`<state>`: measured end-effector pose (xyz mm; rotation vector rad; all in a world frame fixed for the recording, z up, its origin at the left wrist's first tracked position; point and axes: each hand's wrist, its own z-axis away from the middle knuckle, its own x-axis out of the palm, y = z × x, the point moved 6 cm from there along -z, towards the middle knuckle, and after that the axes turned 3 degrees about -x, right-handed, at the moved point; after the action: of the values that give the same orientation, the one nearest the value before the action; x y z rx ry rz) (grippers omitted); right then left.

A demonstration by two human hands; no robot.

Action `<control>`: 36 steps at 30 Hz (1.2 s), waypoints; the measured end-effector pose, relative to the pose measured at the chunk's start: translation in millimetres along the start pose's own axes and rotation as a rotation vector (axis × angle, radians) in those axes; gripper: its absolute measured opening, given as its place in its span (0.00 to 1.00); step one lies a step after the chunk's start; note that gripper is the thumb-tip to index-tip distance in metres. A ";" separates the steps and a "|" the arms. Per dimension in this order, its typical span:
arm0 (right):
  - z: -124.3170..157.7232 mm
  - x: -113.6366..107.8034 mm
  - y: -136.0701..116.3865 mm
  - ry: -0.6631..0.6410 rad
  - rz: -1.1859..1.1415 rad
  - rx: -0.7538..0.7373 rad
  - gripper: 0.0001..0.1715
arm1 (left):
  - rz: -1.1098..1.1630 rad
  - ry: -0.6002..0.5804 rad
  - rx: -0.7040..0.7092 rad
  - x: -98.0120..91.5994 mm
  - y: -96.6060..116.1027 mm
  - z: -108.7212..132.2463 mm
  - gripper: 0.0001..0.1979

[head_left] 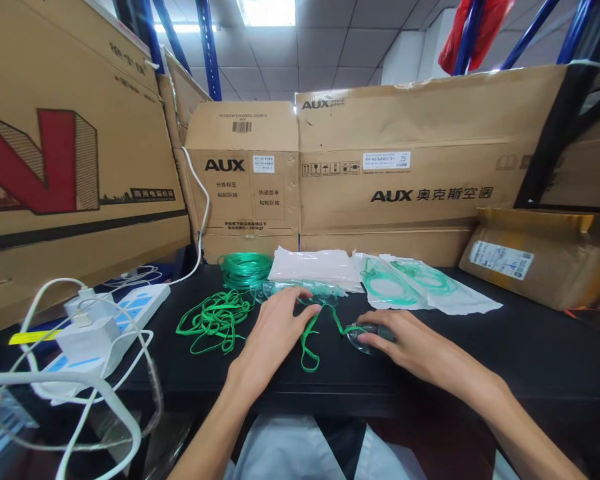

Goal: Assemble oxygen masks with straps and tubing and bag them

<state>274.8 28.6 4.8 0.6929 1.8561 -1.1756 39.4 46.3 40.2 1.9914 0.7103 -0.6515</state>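
Observation:
My left hand (275,327) is above the middle of the black table, thumb and index finger closed on a narrow green strap (305,357). One end of the strap hangs in a loop toward me; the other runs right to a clear, curved plastic mask (361,341). My right hand (405,337) grips this mask low over the tabletop, its fingers partly covering it. A loose tangle of green strap (217,320) lies left of my left hand. Behind that hand rest more clear plastic pieces (325,291), partly hidden by my fingers.
A coil of green tubing (246,269), a stack of white sheets or bags (315,265) and clear bags holding green tubing (387,283) line the back. A white power strip with cables (143,303) stands left. Cardboard boxes (410,193) wall the rear; a taped parcel (545,253) sits right.

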 end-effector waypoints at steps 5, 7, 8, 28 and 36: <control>0.3 1.7 -0.3 0.009 -0.003 -0.011 0.29 | 0.000 -0.139 0.213 11.9 18.7 9.1 0.10; 0.8 2.0 -3.1 0.005 -0.005 -0.026 0.29 | 0.025 -0.182 0.251 23.3 24.9 13.5 0.12; 1.0 1.9 -4.7 0.005 -0.006 -0.032 0.29 | 0.037 -0.193 0.260 29.6 27.0 15.2 0.14; -16.8 -23.6 -6.1 0.236 -0.293 0.026 0.24 | 0.287 -0.009 0.148 27.2 30.5 3.7 0.13; -14.0 -20.5 -12.8 0.255 -0.773 0.104 0.27 | 0.399 -0.067 0.082 33.2 24.8 2.5 0.13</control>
<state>270.6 35.5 31.5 0.1593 2.3906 -1.7318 79.4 40.9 30.6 2.0948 0.2352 -0.5087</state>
